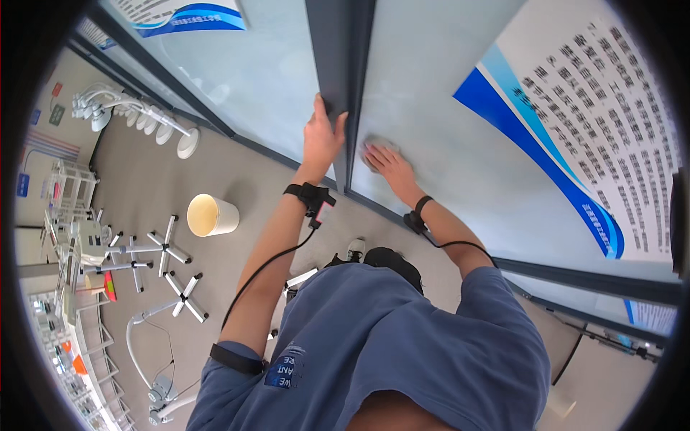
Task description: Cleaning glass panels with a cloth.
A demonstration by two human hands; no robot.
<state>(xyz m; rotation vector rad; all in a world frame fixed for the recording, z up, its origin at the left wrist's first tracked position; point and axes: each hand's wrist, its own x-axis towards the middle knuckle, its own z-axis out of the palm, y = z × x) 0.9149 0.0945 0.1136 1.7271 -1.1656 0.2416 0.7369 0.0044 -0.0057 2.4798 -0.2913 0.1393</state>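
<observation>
My left hand (323,134) rests against the dark metal frame post (338,59) between two glass panels, thumb and a finger apart; its other fingers are hard to make out. To the right of the post, my right hand (389,164) presses a greyish cloth or pad (372,153) flat against the lower part of the frosted glass panel (426,113). The pad is blurred and mostly covered by the hand. A large printed poster (593,129) with blue bands is on the same panel, farther right. Both wrists wear black straps with small devices and cables.
A cream plastic bucket (223,216) stands on the floor at left. Beyond it are wheeled stand bases (184,296), a white jointed arm (132,345), white lamps (187,143) and a wire-frame rack (75,183). A dark bottom rail (571,277) runs under the glass.
</observation>
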